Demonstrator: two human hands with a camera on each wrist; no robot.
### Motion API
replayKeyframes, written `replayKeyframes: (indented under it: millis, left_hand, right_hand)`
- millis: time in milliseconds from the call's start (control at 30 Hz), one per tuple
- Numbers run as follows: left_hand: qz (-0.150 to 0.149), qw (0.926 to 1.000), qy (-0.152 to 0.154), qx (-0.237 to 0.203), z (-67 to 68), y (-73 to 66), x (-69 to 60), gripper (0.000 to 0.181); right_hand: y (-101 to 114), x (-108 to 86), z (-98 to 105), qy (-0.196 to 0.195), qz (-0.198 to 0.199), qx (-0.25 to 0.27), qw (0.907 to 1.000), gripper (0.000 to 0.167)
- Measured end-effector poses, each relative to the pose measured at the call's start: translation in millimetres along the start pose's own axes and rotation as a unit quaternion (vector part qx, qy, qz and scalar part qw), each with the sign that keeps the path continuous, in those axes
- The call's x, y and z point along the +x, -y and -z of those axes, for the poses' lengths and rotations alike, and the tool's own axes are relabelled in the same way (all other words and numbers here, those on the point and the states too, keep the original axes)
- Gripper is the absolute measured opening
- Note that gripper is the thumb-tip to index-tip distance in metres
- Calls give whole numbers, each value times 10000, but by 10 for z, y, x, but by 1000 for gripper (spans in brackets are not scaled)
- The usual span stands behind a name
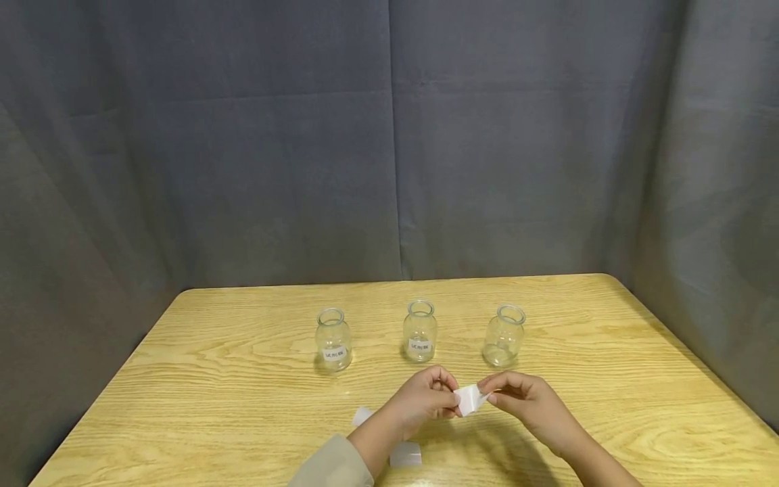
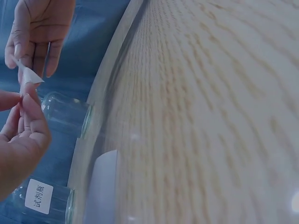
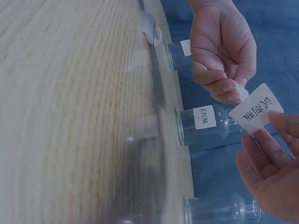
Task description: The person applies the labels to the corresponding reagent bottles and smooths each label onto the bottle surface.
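Observation:
Between my two hands is a white label (image 3: 257,108) with dark printed characters, held in the air above the table. My right hand (image 1: 535,409) pinches its right side between thumb and finger. At its left side, the fingertips of my left hand (image 1: 422,399) pinch white paper; whether this is the label itself or a backing layer is unclear. Behind the hands stand three upright glass jars without lids. The left jar (image 1: 333,338) and middle jar (image 1: 420,329) each bear a white label; on the right jar (image 1: 504,335) no label shows.
Two white paper pieces lie on the wooden table near my left forearm: one piece (image 1: 362,415) partly behind the wrist, the other piece (image 1: 406,454) closer to me. Grey curtains (image 1: 389,142) enclose the table at the back and sides.

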State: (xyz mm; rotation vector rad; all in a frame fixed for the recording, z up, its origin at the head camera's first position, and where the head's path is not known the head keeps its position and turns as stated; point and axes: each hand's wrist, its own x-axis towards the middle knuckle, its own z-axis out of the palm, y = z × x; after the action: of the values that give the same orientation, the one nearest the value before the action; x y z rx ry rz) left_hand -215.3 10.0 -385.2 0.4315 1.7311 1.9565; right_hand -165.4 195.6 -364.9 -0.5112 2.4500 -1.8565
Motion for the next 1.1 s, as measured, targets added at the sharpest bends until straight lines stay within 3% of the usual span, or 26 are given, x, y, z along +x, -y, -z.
replayKeyframes:
  millis: [367, 800, 1100]
  left_hand:
    - [67, 9997, 83, 242, 20, 22, -22, 10]
    - [48, 9990, 313, 328, 9, 12, -34, 11]
    - [-55, 9984, 478, 286, 7, -2, -25, 15]
  right_hand:
    - [-25, -54, 66, 0, -304, -280, 9991, 21]
    - [-81, -33, 60, 107, -142, 19, 9998, 29]
    - [-37, -17, 51, -19, -373, -18, 9993, 31]
